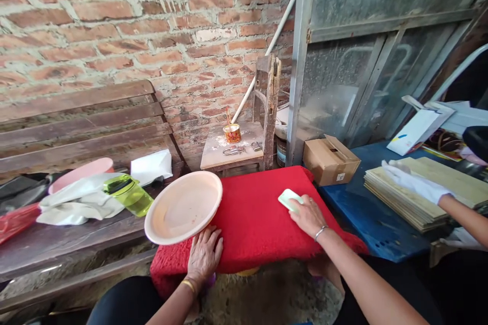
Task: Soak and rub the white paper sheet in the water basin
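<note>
Right forearm (369, 280) closest. Right grip (308, 214) clasps a pale green slab (288, 198) on the red-covered counter (251, 223), long axis roughly along that arm. Pale basin (185, 205) to its left, left hand (205, 255) at the near rim; cannot tell if it grasps. Few specks (195, 221) in basin. Beyond, patterned tin (232, 135): white fill (232, 127), sticks (228, 117) standing.

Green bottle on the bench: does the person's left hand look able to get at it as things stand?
Probably, but not straight across: the pale basin lies between the left hand and green bottle, while the basin's near side looks free.
</note>
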A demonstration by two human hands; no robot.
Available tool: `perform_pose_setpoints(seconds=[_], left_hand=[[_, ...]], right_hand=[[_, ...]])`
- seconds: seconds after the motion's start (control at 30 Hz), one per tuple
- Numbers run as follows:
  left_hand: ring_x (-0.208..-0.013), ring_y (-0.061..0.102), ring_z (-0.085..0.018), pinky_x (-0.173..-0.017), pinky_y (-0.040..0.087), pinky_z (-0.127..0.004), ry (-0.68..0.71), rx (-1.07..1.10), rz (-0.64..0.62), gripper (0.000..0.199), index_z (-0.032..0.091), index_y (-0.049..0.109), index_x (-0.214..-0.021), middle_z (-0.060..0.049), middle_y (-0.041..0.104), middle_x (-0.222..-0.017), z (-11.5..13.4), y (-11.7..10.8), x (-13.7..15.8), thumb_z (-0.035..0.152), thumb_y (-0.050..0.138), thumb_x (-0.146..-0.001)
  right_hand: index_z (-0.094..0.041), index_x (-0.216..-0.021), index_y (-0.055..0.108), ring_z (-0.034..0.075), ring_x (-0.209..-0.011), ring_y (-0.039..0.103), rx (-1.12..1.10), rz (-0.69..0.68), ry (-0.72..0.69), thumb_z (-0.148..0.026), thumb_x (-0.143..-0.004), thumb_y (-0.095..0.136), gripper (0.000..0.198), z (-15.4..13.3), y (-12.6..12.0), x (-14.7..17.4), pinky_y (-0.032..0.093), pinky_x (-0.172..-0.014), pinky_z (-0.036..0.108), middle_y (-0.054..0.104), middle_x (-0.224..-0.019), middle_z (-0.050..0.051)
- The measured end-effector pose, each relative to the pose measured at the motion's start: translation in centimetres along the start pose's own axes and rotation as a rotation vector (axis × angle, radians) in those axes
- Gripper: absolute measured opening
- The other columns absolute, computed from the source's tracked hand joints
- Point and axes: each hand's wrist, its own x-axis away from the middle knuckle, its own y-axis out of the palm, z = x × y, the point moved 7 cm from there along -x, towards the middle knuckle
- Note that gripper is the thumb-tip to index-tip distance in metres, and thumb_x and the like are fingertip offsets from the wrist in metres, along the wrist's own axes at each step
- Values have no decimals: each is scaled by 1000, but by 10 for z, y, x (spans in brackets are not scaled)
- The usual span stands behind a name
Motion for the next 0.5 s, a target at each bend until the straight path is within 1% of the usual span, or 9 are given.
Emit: perform_pose_setpoints(seconds=[0.07,0.13,0.2,0.23,0.27,0.33,0.43,0.5], left_hand=[[-114,61,-26,-100,43,-43,9,-12,4,27,23,68,-113,-7,68,-117,-1,1,0,30,48,-96],[-113,61,-25,-99,44,-42,18,-19,13,27,23,68,-112,-7,69,-116,-2,1,1,30,48,-96],[-113,62,-25,-99,45,-41,20,-24,18,26,24,69,-111,-6,69,-115,-2,1,0,30,48,-96],[-113,62,-25,-99,45,-41,17,-26,20,26,24,69,-111,-6,69,-115,-3,1,0,30,48,-95],[-113,62,-24,-98,45,-41,12,-30,21,26,24,69,-110,-6,69,-115,-3,0,0,30,48,-95],[-113,63,-24,-98,46,-41,3,-36,14,26,24,70,-109,-7,70,-115,-2,-1,-2,30,48,-95],[-113,63,-24,-99,48,-41,-12,-43,-19,29,25,71,-109,-7,70,-117,-3,1,-2,31,46,-96],[-114,64,-25,-98,49,-42,-26,-50,-41,31,26,71,-110,-7,71,-118,-8,4,0,32,44,-96]], right_hand=[[-36,-131,63,24,-108,58,-39,14,128,-38,-88,54,44,45,-17,-14,39,-98,32,61,-114,8],[-32,-136,61,24,-102,62,-73,23,259,-41,-91,49,48,87,-30,-23,43,-93,33,65,-108,10],[-27,-138,59,28,-98,66,-107,39,397,-44,-90,45,53,122,-38,-27,47,-88,38,68,-104,13],[-26,-137,60,29,-97,66,-124,50,449,-45,-90,45,54,133,-39,-28,48,-86,40,70,-104,13],[-26,-136,61,30,-97,67,-147,62,479,-46,-89,45,54,141,-39,-29,49,-85,40,71,-105,13],[-26,-131,64,27,-99,68,-206,87,480,-48,-89,44,52,145,-36,-36,50,-82,36,73,-107,11],[-26,-123,68,22,-96,69,-291,129,412,-48,-89,45,47,133,-26,-49,51,-76,28,75,-105,7],[-26,-114,71,20,-87,70,-318,163,377,-45,-89,48,39,127,-20,-53,51,-70,27,76,-95,4]])
